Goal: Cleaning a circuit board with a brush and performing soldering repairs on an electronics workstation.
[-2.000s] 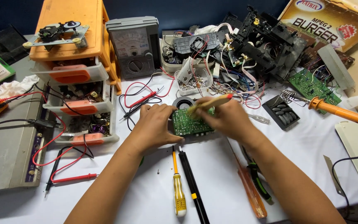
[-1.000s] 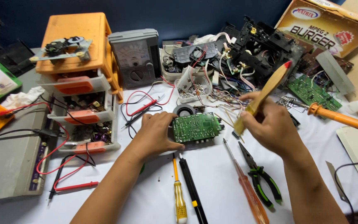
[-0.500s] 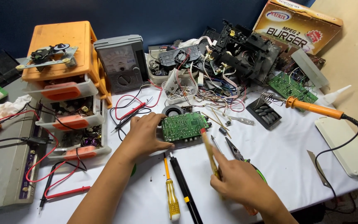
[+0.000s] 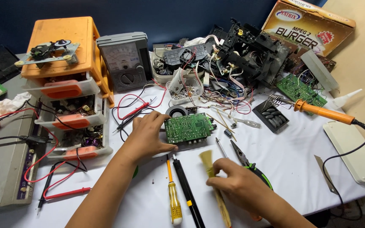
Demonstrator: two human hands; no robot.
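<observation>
Fingers of the left hand (image 4: 146, 137) press the green rectangular circuit board (image 4: 187, 127) at mid-bench. The right hand (image 4: 237, 185) closes around a wooden-handled bristle brush (image 4: 213, 179) near the front edge, bristles off the board; brushing seems paused, perhaps finished.

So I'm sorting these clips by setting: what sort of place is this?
Most likely an electronics repair bench. A green circuit board lies under the left hand, an orange soldering iron rests on its stand, and an analog multimeter stands by heaps of wires and dismantled parts.
</observation>
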